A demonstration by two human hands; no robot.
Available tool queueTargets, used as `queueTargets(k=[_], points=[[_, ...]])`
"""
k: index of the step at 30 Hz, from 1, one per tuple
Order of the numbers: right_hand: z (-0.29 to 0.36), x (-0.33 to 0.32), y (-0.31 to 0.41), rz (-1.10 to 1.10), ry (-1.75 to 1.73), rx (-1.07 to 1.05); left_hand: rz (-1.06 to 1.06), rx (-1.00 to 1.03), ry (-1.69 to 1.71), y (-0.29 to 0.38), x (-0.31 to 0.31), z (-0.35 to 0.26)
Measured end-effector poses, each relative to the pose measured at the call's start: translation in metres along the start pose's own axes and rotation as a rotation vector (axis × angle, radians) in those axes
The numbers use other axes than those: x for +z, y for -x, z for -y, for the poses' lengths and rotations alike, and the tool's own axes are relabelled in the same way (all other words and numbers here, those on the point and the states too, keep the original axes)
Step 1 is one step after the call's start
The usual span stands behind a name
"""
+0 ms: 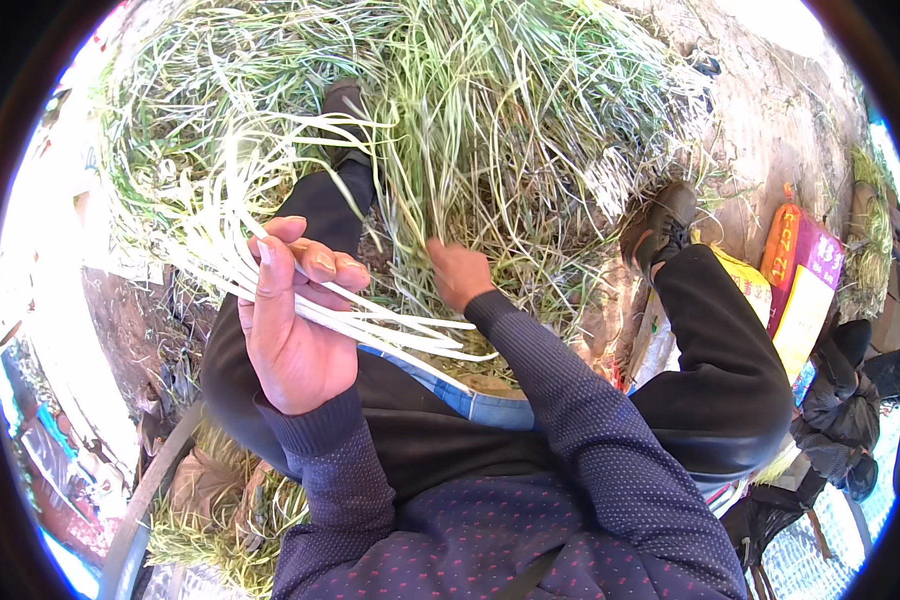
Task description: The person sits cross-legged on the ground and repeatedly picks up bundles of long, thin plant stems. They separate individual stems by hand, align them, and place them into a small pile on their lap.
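My left hand (300,315), palm up, holds a loose bunch of long pale grass-like stalks (405,330). Their whitish ends stick out to the right over my lap, and the other ends arch away over the pile. My right hand (461,276) is at the near edge of a large heap of green grass-like stalks (495,97). Its fingers are closed at the lower ends of several stalks (436,202) that run up into the heap; the fingertips are partly hidden and slightly blurred.
My legs in dark trousers are spread, with one shoe (343,112) against the heap and the other shoe (667,221) at its right. Colourful printed bags (795,262) stand on the right. A curved pole-like bar (150,480) and more cut stalks (232,547) lie at lower left.
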State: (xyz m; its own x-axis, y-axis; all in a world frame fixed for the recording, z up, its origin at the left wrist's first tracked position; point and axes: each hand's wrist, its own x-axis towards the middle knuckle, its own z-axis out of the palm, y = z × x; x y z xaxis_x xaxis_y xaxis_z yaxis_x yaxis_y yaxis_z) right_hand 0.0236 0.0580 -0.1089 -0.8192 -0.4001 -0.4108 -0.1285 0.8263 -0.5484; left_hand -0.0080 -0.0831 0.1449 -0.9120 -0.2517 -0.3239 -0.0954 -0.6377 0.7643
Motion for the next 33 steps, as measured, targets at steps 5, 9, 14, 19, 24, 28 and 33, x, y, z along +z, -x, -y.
queueTargets(k=[5,9,14,19,24,28,33], points=[[-0.031,-0.020,0.043,0.320,0.213,0.041,-0.027,0.040,0.076,0.006,-0.009,-0.005],[-0.075,-0.041,0.044,0.428,0.358,0.237,-0.025,0.061,0.101,0.008,-0.011,-0.011],[-0.142,-0.073,0.039,0.409,0.241,0.311,-0.055,0.042,0.166,0.011,-0.022,-0.017],[-0.103,-0.145,0.006,0.212,-0.464,0.325,-0.056,-0.002,0.220,0.008,-0.020,-0.013],[-0.061,-0.119,-0.034,-0.118,-0.128,0.210,-0.066,-0.025,0.185,0.009,-0.017,-0.015],[-0.042,-0.042,-0.026,0.193,0.150,0.074,-0.049,-0.048,0.192,0.005,-0.014,-0.015],[-0.026,-0.021,0.029,0.307,0.151,-0.088,-0.035,-0.050,0.203,0.005,-0.014,-0.016]])
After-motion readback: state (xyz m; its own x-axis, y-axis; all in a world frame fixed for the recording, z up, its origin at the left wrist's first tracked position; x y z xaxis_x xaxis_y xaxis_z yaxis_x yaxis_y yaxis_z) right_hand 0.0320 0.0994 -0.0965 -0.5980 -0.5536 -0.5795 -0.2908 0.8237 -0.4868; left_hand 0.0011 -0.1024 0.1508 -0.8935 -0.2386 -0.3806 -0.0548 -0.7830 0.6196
